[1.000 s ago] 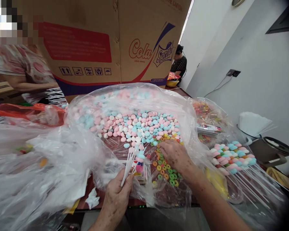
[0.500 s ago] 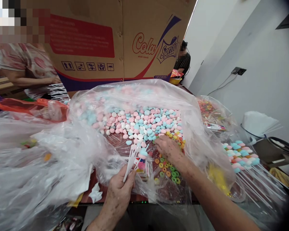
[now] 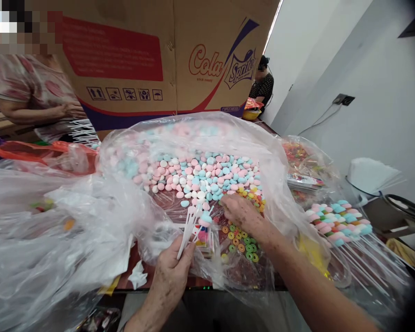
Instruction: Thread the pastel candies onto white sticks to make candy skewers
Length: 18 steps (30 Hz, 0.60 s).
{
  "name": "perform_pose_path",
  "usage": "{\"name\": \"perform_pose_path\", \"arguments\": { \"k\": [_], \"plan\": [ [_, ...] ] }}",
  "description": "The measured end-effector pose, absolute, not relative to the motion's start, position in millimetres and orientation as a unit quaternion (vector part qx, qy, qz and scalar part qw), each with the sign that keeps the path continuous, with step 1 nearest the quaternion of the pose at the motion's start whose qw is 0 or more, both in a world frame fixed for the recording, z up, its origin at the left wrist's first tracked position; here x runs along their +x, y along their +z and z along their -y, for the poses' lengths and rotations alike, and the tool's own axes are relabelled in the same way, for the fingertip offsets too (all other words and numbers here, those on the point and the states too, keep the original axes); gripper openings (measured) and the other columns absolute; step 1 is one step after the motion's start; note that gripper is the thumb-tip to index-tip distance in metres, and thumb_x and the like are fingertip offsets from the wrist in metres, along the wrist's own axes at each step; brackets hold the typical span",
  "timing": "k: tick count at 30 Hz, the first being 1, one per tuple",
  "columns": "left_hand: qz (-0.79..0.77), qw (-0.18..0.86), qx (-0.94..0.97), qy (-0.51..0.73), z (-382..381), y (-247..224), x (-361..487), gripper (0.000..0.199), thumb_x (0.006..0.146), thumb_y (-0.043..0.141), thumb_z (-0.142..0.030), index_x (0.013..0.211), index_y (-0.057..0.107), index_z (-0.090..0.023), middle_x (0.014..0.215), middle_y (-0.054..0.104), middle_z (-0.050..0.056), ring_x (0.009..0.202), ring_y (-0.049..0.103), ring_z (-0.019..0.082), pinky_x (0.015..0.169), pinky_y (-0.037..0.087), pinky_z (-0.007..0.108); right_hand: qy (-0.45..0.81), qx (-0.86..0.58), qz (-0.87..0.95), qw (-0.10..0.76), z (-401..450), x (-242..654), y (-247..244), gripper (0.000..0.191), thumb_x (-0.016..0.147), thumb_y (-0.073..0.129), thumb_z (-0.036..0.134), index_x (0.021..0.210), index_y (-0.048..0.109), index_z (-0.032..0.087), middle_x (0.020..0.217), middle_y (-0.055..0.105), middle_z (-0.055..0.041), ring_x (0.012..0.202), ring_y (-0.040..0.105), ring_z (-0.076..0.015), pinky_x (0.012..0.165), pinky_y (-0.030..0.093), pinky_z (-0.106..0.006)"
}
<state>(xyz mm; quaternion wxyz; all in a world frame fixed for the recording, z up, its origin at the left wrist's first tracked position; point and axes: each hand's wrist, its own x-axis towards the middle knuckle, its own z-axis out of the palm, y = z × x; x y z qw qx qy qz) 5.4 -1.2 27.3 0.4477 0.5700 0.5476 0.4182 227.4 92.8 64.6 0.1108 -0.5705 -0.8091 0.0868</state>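
My left hand (image 3: 175,263) is closed round several white sticks (image 3: 186,233) that fan upward. Blue and pink candies (image 3: 205,218) sit at the tip end of one stick. My right hand (image 3: 240,211) is at the edge of the ring gummies (image 3: 251,197), its fingers bent down and pressed together; what they hold, if anything, is hidden. Behind it lies a heap of pink, white and blue marshmallow candies (image 3: 207,177), partly under clear plastic film (image 3: 207,122). More gummy rings (image 3: 242,242) lie loose in front of my right hand. Printed cards (image 3: 204,240) lie beside the sticks.
A large cardboard box (image 3: 131,55) stands behind the heap. Finished candy skewers (image 3: 342,221) lie at the right, near a dark mug (image 3: 392,214). Crumpled plastic bags (image 3: 62,240) cover the left. A co-worker's hands (image 3: 72,110) show at back left, another person (image 3: 264,83) behind the box.
My right hand has shifted very slightly left among the gummies. My left hand keeps the sticks in nearly the same spot. The co-worker's hands at back left have moved, and the view has shifted slightly.
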Motion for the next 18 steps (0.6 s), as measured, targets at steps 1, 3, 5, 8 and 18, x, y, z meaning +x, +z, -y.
{"name": "perform_pose_path", "arguments": {
  "k": [1,3,5,8,18],
  "plan": [
    [-0.546,0.448,0.573,0.416,1,27,6,0.029,0.088,0.051,-0.038,0.084,0.068,-0.016,0.054,0.045,-0.006,0.052,0.041,0.014,0.051,0.033,0.023,0.140,-0.575,0.786,0.177,-91,226,66,0.019,0.077,0.051,0.006,0.087,0.064,0.016,0.082,0.063,-0.0054,0.076,0.057,-0.0182,0.067,0.041,-0.028],
    [-0.539,0.452,0.581,0.410,1,29,6,0.028,0.088,0.050,-0.038,0.083,0.068,-0.016,0.055,0.044,-0.006,0.053,0.041,0.014,0.051,0.033,0.023,0.292,-0.550,0.715,0.317,-87,225,68,0.017,0.079,0.054,0.014,0.090,0.066,0.018,0.078,0.063,-0.0015,0.068,0.056,-0.0149,0.063,0.042,-0.026],
    [-0.531,0.453,0.593,0.401,1,31,7,0.029,0.089,0.048,-0.037,0.083,0.068,-0.016,0.055,0.044,-0.006,0.053,0.041,0.014,0.051,0.032,0.024,0.442,-0.488,0.628,0.415,-83,225,71,0.013,0.080,0.057,0.021,0.089,0.067,0.019,0.076,0.064,0.0001,0.066,0.058,-0.0134,0.061,0.044,-0.025],
    [-0.531,0.445,0.607,0.390,1,36,8,0.030,0.089,0.046,-0.037,0.086,0.068,-0.016,0.056,0.044,-0.005,0.054,0.042,0.015,0.053,0.032,0.024,0.550,-0.415,0.553,0.469,-78,222,74,0.009,0.078,0.066,0.025,0.085,0.069,0.019,0.079,0.066,-0.0004,0.068,0.061,-0.0127,0.063,0.048,-0.025],
    [-0.534,0.436,0.612,0.388,0,35,8,0.031,0.089,0.046,-0.036,0.093,0.070,-0.016,0.057,0.045,-0.005,0.054,0.041,0.015,0.054,0.033,0.024,0.551,-0.432,0.584,0.411,-74,219,70,0.017,0.080,0.068,0.027,0.095,0.072,0.020,0.087,0.069,-0.0023,0.069,0.064,-0.0130,0.066,0.053,-0.027]
  ]
}}
